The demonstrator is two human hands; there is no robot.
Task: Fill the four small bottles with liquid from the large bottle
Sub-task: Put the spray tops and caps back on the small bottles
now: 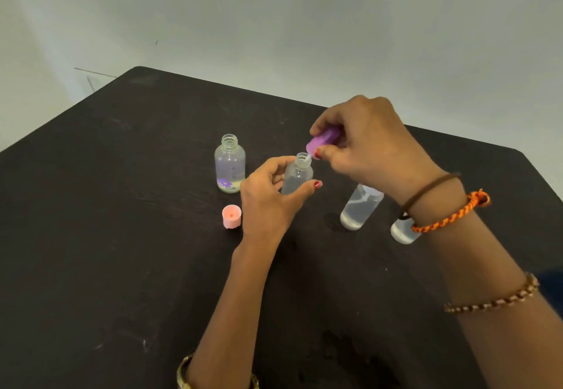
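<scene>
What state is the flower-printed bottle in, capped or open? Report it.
Open. The flower-printed bottle stands upright on the table, its threaded neck bare, and a pink cap lies beside it.

The left hand grips a small clear bottle above the dark table; the right hand holds a purple cap tilted at its open neck, a pink cap lying nearby

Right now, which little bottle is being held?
The clear bottle in the left hand, open-necked under the purple cap; the other three stand untouched.
</scene>
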